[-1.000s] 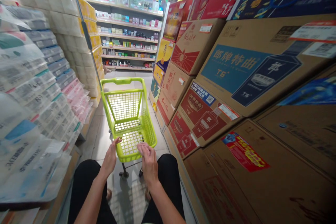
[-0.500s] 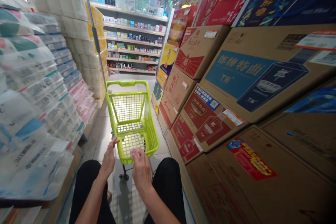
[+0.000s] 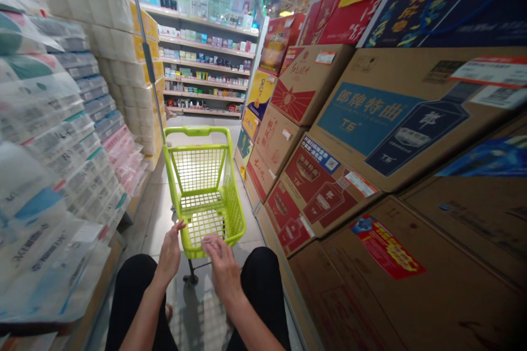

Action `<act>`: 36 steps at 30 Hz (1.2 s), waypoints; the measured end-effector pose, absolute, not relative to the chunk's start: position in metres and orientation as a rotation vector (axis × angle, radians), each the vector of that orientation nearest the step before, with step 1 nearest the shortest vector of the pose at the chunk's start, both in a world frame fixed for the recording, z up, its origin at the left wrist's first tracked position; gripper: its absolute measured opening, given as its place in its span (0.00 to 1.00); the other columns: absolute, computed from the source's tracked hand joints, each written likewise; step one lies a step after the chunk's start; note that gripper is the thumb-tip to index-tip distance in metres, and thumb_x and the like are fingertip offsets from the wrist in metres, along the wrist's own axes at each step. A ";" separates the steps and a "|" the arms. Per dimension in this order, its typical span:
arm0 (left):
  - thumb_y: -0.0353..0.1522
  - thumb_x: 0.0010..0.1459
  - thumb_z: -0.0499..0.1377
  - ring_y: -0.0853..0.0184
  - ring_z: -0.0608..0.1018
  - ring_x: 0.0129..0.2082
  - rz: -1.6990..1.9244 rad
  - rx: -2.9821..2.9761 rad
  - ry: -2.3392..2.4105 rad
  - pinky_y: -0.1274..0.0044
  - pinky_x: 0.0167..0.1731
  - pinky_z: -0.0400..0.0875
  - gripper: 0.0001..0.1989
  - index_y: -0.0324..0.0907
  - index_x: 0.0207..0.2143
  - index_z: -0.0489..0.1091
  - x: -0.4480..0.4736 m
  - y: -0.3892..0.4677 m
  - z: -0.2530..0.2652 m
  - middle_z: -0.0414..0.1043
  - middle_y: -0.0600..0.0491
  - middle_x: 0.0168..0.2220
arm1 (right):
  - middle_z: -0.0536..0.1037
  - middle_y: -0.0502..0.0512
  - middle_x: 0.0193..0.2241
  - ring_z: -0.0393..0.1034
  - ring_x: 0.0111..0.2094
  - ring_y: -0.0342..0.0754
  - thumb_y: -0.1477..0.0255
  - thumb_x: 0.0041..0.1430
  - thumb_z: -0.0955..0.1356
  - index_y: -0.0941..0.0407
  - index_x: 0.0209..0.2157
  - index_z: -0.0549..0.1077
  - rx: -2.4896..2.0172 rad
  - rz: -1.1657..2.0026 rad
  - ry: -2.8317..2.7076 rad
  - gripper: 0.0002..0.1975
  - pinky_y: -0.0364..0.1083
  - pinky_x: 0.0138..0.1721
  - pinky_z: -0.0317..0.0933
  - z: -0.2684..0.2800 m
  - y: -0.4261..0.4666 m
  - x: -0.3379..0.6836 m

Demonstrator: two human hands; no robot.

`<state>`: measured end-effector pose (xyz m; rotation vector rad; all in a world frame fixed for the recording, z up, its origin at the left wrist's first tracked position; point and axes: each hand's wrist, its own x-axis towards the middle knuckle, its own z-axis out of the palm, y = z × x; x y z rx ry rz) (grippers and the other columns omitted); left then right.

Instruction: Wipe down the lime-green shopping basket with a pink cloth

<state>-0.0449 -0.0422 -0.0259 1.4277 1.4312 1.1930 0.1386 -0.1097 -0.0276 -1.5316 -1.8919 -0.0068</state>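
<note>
Left hand (image 3: 169,255): fingers loosely extended, slightly bent | right hand (image 3: 223,266): fingers bunched, tips blurred, cannot tell if pinching | green cart (image 3: 234,197): just ahead of both hands' fingertips, contact unclear | stacked boxes (image 3: 319,175): right of fingers | wrapped packs (image 3: 80,140): left of fingers

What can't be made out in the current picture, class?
In the head view:
Whether the fingers of the right hand touch the green cart: the hand hides any contact.
Labels on shelf goods: too small.
The lower-left white pack: cut off by the left edge.
</note>
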 end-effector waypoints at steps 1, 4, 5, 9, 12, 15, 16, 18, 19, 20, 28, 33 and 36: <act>0.52 0.64 0.35 0.60 0.66 0.61 1.186 1.434 1.425 0.57 0.63 0.54 0.33 0.44 0.59 0.62 -0.044 -0.042 -0.027 0.68 0.44 0.56 | 0.69 0.58 0.52 0.67 0.49 0.50 0.81 0.62 0.59 0.48 0.54 0.69 -1.592 -0.034 -1.812 0.23 0.48 0.44 0.69 -0.032 -0.110 0.157; 0.52 0.64 0.34 0.59 0.66 0.60 1.163 1.445 1.429 0.57 0.63 0.53 0.35 0.43 0.59 0.62 -0.040 -0.042 -0.027 0.68 0.43 0.55 | 0.69 0.61 0.49 0.67 0.50 0.52 0.81 0.62 0.59 0.51 0.54 0.70 -1.724 -0.106 -1.522 0.22 0.53 0.48 0.68 -0.042 -0.104 0.192; 0.53 0.64 0.33 0.59 0.66 0.60 1.153 1.452 1.441 0.57 0.63 0.54 0.35 0.43 0.59 0.62 -0.038 -0.043 -0.026 0.68 0.43 0.55 | 0.68 0.62 0.49 0.67 0.51 0.53 0.81 0.62 0.59 0.52 0.54 0.70 -1.724 -0.112 -1.475 0.22 0.54 0.49 0.68 -0.044 -0.101 0.192; 0.55 0.61 0.33 0.58 0.65 0.61 1.135 1.530 1.488 0.58 0.63 0.55 0.38 0.42 0.56 0.67 -0.027 -0.044 -0.024 0.69 0.43 0.53 | 0.68 0.60 0.50 0.65 0.55 0.51 0.82 0.62 0.60 0.52 0.58 0.66 -1.546 -0.070 -1.571 0.25 0.54 0.55 0.64 -0.057 -0.099 0.140; 0.58 0.59 0.32 0.56 0.59 0.64 1.100 1.600 1.534 0.59 0.64 0.53 0.42 0.42 0.52 0.70 -0.028 -0.043 -0.026 0.68 0.43 0.55 | 0.69 0.59 0.48 0.65 0.53 0.50 0.82 0.62 0.61 0.49 0.60 0.64 -1.432 -0.032 -1.755 0.26 0.51 0.53 0.65 -0.069 -0.105 0.103; 0.57 0.60 0.33 0.57 0.63 0.62 1.043 1.637 1.564 0.58 0.63 0.55 0.40 0.42 0.52 0.70 -0.037 -0.041 -0.028 0.68 0.43 0.55 | 0.69 0.55 0.45 0.67 0.49 0.48 0.80 0.62 0.62 0.46 0.54 0.69 -1.402 0.035 -1.821 0.22 0.47 0.48 0.67 -0.075 -0.106 0.115; 0.56 0.61 0.33 0.57 0.64 0.61 1.032 1.650 1.571 0.59 0.63 0.55 0.39 0.42 0.53 0.70 -0.041 -0.040 -0.028 0.68 0.44 0.55 | 0.69 0.55 0.44 0.67 0.47 0.48 0.80 0.62 0.62 0.47 0.51 0.71 -1.418 0.046 -1.784 0.20 0.47 0.48 0.67 -0.074 -0.104 0.128; 0.53 0.63 0.32 0.58 0.65 0.60 1.031 1.693 1.596 0.59 0.62 0.56 0.37 0.42 0.53 0.70 -0.046 -0.037 -0.028 0.70 0.45 0.55 | 0.68 0.55 0.43 0.67 0.45 0.47 0.81 0.61 0.62 0.49 0.49 0.72 -1.490 0.061 -1.628 0.18 0.47 0.47 0.67 -0.072 -0.098 0.160; 0.53 0.63 0.33 0.58 0.65 0.60 1.034 1.722 1.617 0.59 0.62 0.56 0.37 0.42 0.52 0.70 -0.047 -0.035 -0.028 0.70 0.45 0.54 | 0.68 0.55 0.42 0.68 0.44 0.47 0.80 0.60 0.62 0.51 0.49 0.71 -1.541 0.066 -1.513 0.18 0.47 0.47 0.66 -0.071 -0.094 0.176; 0.52 0.63 0.34 0.58 0.65 0.60 1.038 1.763 1.633 0.59 0.62 0.55 0.36 0.42 0.52 0.70 -0.047 -0.033 -0.028 0.70 0.45 0.54 | 0.68 0.56 0.42 0.68 0.44 0.48 0.79 0.60 0.62 0.52 0.49 0.70 -1.592 0.072 -1.393 0.17 0.48 0.47 0.66 -0.069 -0.090 0.190; 0.48 0.63 0.44 0.55 0.55 0.66 0.822 2.214 1.606 0.57 0.64 0.49 0.26 0.46 0.51 0.71 -0.033 -0.031 -0.059 0.63 0.46 0.60 | 0.67 0.62 0.47 0.68 0.48 0.52 0.78 0.52 0.64 0.56 0.53 0.68 -1.812 0.217 -0.850 0.25 0.50 0.54 0.61 -0.058 -0.079 0.242; 0.44 0.66 0.40 0.58 0.49 0.69 0.622 2.177 1.799 0.54 0.64 0.43 0.25 0.52 0.61 0.60 -0.021 -0.044 -0.062 0.46 0.51 0.69 | 0.65 0.62 0.50 0.70 0.45 0.50 0.81 0.50 0.62 0.55 0.52 0.72 -1.810 0.344 -0.812 0.26 0.47 0.50 0.64 -0.060 -0.069 0.240; 0.44 0.66 0.40 0.58 0.47 0.69 0.586 2.179 1.833 0.53 0.64 0.42 0.25 0.52 0.61 0.60 -0.016 -0.046 -0.056 0.46 0.51 0.69 | 0.67 0.60 0.53 0.68 0.49 0.51 0.82 0.49 0.63 0.54 0.52 0.73 -1.748 0.370 -0.900 0.27 0.47 0.54 0.62 -0.070 -0.064 0.228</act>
